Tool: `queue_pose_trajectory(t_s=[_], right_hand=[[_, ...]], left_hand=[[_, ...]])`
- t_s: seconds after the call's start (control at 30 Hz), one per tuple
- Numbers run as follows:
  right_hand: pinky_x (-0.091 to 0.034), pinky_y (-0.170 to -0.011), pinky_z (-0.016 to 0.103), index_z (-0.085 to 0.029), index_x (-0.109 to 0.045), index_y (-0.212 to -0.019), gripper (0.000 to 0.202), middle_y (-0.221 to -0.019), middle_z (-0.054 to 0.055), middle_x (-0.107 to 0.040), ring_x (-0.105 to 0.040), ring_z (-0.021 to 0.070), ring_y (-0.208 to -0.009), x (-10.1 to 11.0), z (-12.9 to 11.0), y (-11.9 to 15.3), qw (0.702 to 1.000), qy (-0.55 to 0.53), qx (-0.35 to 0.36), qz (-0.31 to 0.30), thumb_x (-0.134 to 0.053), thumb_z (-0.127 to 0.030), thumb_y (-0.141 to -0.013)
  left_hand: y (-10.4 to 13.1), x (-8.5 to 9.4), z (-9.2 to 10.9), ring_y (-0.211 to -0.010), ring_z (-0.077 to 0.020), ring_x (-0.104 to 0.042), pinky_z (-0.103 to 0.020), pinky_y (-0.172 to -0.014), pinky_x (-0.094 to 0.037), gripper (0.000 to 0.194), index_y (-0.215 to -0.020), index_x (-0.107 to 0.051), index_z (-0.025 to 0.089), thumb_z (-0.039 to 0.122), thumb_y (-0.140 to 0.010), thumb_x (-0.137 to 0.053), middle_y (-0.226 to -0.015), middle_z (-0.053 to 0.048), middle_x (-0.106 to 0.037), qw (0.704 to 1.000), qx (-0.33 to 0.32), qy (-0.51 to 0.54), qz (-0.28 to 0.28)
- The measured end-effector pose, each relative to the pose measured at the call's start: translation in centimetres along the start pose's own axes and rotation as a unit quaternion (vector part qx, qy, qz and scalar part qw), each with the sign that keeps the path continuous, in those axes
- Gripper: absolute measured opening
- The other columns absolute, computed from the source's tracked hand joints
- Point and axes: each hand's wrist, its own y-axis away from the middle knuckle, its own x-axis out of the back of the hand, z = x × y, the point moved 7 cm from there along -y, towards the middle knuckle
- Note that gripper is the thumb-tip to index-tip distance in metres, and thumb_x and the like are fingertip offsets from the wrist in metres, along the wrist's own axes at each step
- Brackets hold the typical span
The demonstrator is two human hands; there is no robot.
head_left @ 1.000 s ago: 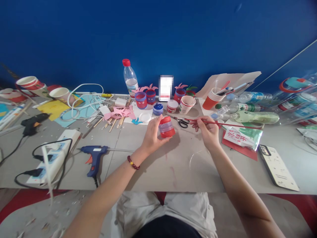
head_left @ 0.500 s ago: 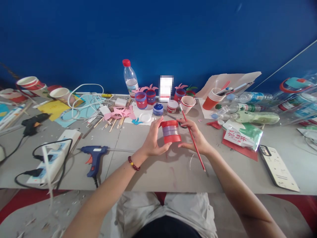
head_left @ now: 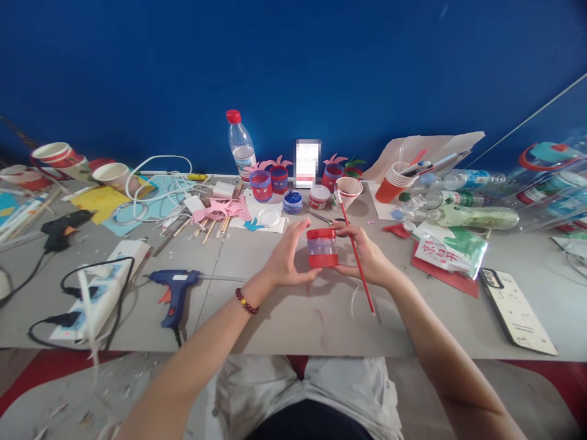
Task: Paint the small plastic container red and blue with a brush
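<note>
A short clear plastic cylinder (head_left: 322, 247) has red bands at top and bottom and a purplish middle. My right hand (head_left: 369, 260) grips its right side, fingers at the top and thumb below. The same hand also holds a red paintbrush (head_left: 358, 260), bristles pointing up and away. My left hand (head_left: 285, 260) curves around the cylinder's left side with fingers apart, a gap showing at the palm; its thumb lies near the bottom rim. Beyond stand a blue paint jar (head_left: 292, 201), a red-labelled jar (head_left: 319, 197) and a paper cup (head_left: 349, 192). Scissors (head_left: 323, 217) lie partly hidden behind the cylinder.
Left on the table are a blue glue gun (head_left: 174, 293), a power strip (head_left: 98, 293) and pink paper cutouts (head_left: 222, 209). Painted red-purple cups (head_left: 261, 186) stand behind, near a bottle (head_left: 241, 146). Rightward are plastic bottles (head_left: 477, 217) and a phone (head_left: 518, 311).
The cylinder has shifted slightly right and turned more upright, deeper into my right hand's grip. My left hand's fingers have come away from its side. The brush has tilted a little with the right hand.
</note>
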Motion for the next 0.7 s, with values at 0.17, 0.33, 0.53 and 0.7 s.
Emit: queue_pose_trajectory(t_s=[0.17, 0.33, 0.53, 0.7], right_hand=[[-0.046, -0.108, 0.055, -0.027, -0.044, -0.128, 0.058, -0.146, 0.017, -0.053, -0.053, 0.0337, -0.135, -0.3, -1.0, 0.1, 0.996, 0.087, 0.031, -0.009, -0.075, -0.033, -0.079], [-0.018, -0.122, 0.067, -0.028, -0.046, -0.131, 0.062, -0.135, 0.012, -0.062, -0.051, 0.0353, -0.136, -0.2, -1.7, 0.0, 0.981, 0.161, 0.105, 0.012, -0.076, -0.039, -0.078], [-0.020, -0.122, 0.066, -0.031, -0.049, -0.132, 0.064, -0.139, 0.010, -0.060, -0.048, 0.0354, -0.138, 0.7, -2.1, -0.1, 0.989, 0.108, 0.093, 0.049, -0.077, -0.047, -0.078], [-0.040, -0.115, 0.055, -0.032, -0.059, -0.122, 0.028, -0.128, 0.006, -0.068, -0.061, 0.0271, -0.125, 3.1, -2.3, -0.1, 0.985, -0.040, 0.037, 0.162, -0.050, -0.044, -0.098]], left_hand=[[-0.1, -0.4, -0.9, -0.138, -0.0372, -0.042, -0.059, -0.111, -0.043, 0.106, -0.155, -0.017, 0.027, 0.049, -0.073, -0.079, -0.147, -0.018, -0.040, 0.997, 0.036, -0.059, -0.044], [0.0, -0.8, -1.3, -0.131, -0.0352, -0.049, -0.056, -0.108, -0.046, 0.095, -0.150, -0.030, 0.026, 0.046, -0.073, -0.080, -0.140, -0.016, -0.047, 0.994, 0.021, -0.087, -0.059], [0.2, -0.7, -2.0, -0.129, -0.0334, -0.051, -0.054, -0.108, -0.048, 0.086, -0.148, -0.036, 0.024, 0.047, -0.076, -0.078, -0.137, -0.015, -0.051, 0.995, 0.038, -0.087, -0.042], [0.3, -0.3, -2.3, -0.132, -0.0333, -0.051, -0.053, -0.109, -0.048, 0.082, -0.145, -0.039, 0.024, 0.048, -0.077, -0.077, -0.140, -0.015, -0.050, 0.995, 0.062, -0.070, -0.025]])
